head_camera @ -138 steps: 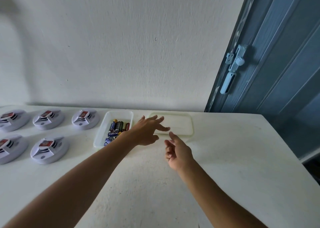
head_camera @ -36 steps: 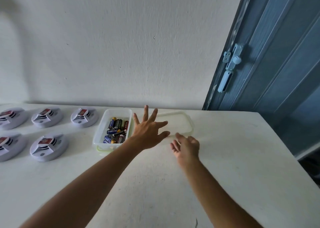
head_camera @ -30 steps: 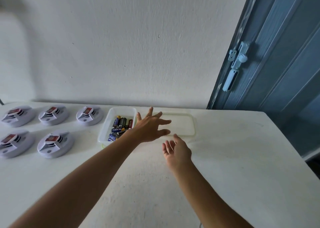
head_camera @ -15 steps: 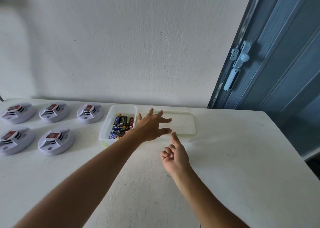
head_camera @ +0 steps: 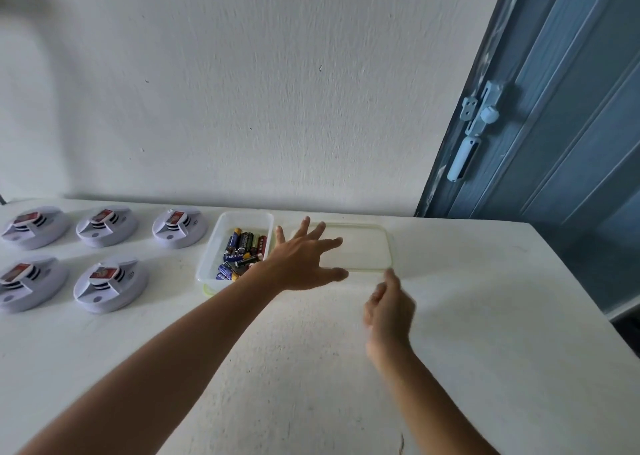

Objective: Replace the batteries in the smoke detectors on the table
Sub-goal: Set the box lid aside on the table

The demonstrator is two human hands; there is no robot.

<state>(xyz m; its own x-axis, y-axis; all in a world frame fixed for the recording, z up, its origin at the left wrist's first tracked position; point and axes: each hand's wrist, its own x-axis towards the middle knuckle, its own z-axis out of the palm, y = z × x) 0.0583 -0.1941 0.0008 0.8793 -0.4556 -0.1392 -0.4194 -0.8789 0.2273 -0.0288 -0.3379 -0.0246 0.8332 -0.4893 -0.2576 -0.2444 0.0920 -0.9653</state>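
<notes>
Left hand is hovering, fingers spread wide, between the battery tub and its lid; right hand, loosely curled, is holding nothing, probably steadying before reaching for batteries.

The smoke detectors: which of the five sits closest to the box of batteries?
The back-row smoke detector at the right end of its row. It lies just left of the battery box; the other four sit farther left.

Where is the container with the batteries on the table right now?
In the head view, the battery container sits left of centre near the wall, between the nearest smoke detector on its left and the flat lid on its right.
</notes>
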